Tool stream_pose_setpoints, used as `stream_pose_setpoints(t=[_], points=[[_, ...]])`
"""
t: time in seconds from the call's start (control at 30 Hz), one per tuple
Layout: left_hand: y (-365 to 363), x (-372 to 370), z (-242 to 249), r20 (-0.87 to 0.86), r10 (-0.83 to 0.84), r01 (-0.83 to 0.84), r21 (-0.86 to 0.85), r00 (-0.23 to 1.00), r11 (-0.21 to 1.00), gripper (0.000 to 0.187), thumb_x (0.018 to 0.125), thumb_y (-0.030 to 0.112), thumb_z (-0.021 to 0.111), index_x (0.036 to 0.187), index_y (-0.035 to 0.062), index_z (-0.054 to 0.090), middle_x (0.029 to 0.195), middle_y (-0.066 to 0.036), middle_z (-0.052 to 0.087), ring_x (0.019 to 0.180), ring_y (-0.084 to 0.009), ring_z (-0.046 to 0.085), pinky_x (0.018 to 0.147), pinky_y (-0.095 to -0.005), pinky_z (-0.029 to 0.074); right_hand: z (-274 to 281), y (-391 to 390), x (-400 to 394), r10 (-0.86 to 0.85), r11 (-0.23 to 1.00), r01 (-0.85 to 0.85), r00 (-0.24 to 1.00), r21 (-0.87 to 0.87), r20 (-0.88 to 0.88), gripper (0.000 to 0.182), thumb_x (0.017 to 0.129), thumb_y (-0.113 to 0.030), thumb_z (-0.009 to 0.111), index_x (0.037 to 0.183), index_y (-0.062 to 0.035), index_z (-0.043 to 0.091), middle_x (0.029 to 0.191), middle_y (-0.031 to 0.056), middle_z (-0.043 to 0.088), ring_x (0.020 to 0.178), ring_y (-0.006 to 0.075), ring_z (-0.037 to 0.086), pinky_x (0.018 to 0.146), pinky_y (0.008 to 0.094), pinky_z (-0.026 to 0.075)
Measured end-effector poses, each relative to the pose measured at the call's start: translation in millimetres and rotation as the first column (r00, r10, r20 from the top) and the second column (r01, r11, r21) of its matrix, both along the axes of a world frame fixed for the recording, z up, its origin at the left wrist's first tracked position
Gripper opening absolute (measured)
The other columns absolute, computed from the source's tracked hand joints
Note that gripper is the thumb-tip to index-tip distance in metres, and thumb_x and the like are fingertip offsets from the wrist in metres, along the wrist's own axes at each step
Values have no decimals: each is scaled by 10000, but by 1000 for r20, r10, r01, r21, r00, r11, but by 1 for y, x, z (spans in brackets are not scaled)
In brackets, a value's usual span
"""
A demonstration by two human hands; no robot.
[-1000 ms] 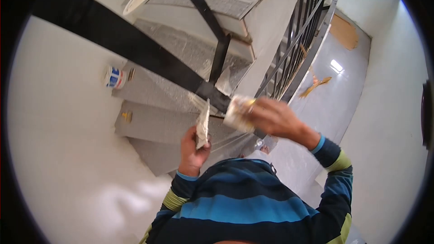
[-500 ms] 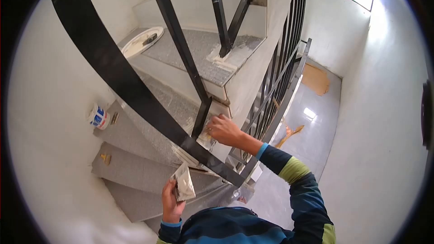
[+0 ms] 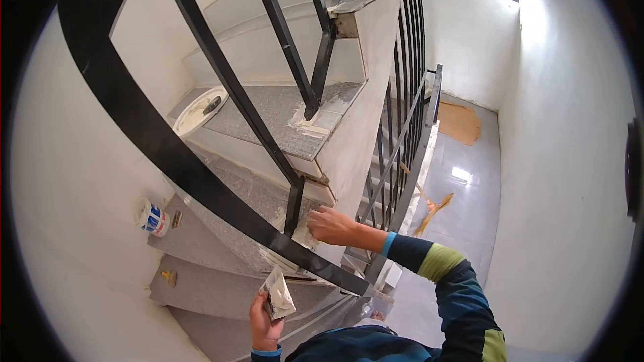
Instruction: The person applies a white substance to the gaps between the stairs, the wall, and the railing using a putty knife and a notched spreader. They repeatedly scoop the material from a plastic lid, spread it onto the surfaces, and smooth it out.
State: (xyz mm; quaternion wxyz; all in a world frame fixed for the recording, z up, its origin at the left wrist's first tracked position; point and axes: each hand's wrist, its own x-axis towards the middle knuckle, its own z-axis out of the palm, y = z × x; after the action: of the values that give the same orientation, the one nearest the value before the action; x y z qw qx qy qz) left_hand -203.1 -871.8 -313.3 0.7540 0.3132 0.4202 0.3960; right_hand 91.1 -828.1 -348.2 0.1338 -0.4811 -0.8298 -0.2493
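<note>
My left hand (image 3: 265,322) grips a small flat board (image 3: 279,295) smeared with whitish paste, below the black curved rail (image 3: 181,161). My right hand (image 3: 329,225) is closed at the tread edge, just right of the foot of a black baluster (image 3: 294,209); what its fingers hold, if anything, is hidden. Whitish paste marks the tread near that foot. On the step above, more paste (image 3: 310,127) lies around another baluster's foot.
A white oval tray (image 3: 194,115) with a dark tool in it sits on an upper step. A white bucket (image 3: 153,218) and a yellow-handled tool (image 3: 169,277) are on lower steps at the left. Brown cardboard (image 3: 459,123) lies on the floor at the right.
The view has shifted, so the stairs and rail sit lower and more to the left. My left hand still holds the board, and my right hand remains by the baluster's foot.
</note>
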Motion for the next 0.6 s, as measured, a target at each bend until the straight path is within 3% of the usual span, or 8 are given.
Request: stream_pose_setpoints(t=[0.1, 0.17, 0.2, 0.27, 0.33, 0.47, 0.53, 0.6], points=[[-5, 6, 11, 35, 39, -40, 6, 999, 999, 279, 856, 235, 496, 1073, 71, 561, 959, -32, 621, 827, -163, 611, 692, -298, 491, 23, -28, 0, -28, 995, 31, 999, -91, 36, 77, 714, -173, 574, 680, -119, 617, 861, -14, 571, 872, 183, 497, 680, 309, 431], [-2, 5, 8, 74, 16, -15, -24, 997, 1000, 286, 860, 237, 493, 1080, 67, 556, 973, -38, 619, 844, -167, 609, 701, -297, 491, 44, -45, 4, -40, 998, 22, 946, -59, -322, 142, 680, -76, 582, 811, -87, 636, 756, 27, 529, 823, 213, 510, 679, 325, 441], [-3, 5, 7, 118, -19, 24, -41, 993, 999, 292, 864, 240, 490, 1088, 63, 551, 987, -45, 617, 861, -170, 608, 710, -295, 491, 57, -58, -1, -24, 997, -2, 947, -80, -320, 142, 680, -76, 582, 811, -87, 636, 756, 27, 529, 823, 213, 510, 679, 325, 441], [-8, 15, 14, 137, 9, 6, -110, 991, 994, 298, 871, 239, 476, 1103, 65, 544, 981, -48, 620, 850, -171, 611, 704, -299, 494, 77, -85, -21, 37, 999, -47, 727, 3, -685, 354, 632, 17, 566, 965, -77, 645, 843, 59, 579, 815, 251, 556, 682, 335, 473], [-8, 15, 7, 142, -47, 65, -122, 989, 990, 270, 876, 219, 460, 1077, 60, 547, 950, -48, 619, 836, -162, 609, 680, -297, 493, 70, -97, -44, 161, 986, -140, 610, 94, -776, 462, 618, 56, 558, 1051, -85, 634, 986, 84, 603, 830, 274, 589, 684, 340, 497], [-13, 23, 4, 87, -28, 41, -143, 996, 989, 242, 887, 198, 447, 1051, 46, 537, 935, -54, 605, 809, -151, 593, 671, -314, 490, 73, -137, -82, 167, 957, -282, 735, -72, -657, 422, 666, -19, 580, 1079, -97, 624, 1172, 70, 530, 912, 212, 554, 615, 303, 510], [-16, 11, 0, 109, -35, 53, -165, 993, 985, 264, 890, 205, 444, 1084, 46, 527, 966, -49, 603, 843, -159, 591, 691, -334, 497, 43, -139, -84, 222, 966, -257, 808, 12, -545, 408, 681, -75, 588, 1087, -104, 623, 1243, 69, 483, 877, 196, 547, 591, 284, 510], [-12, -3, 2, 224, 39, 17, -242, 974, 970, 185, 888, 180, 446, 953, 35, 540, 803, -70, 571, 678, -115, 547, 522, -254, 457, 39, -136, -77, 23, 996, -67, 840, -62, -541, 401, 682, -83, 590, 1081, -104, 624, 1199, 75, 502, 835, 196, 543, 592, 284, 510]])
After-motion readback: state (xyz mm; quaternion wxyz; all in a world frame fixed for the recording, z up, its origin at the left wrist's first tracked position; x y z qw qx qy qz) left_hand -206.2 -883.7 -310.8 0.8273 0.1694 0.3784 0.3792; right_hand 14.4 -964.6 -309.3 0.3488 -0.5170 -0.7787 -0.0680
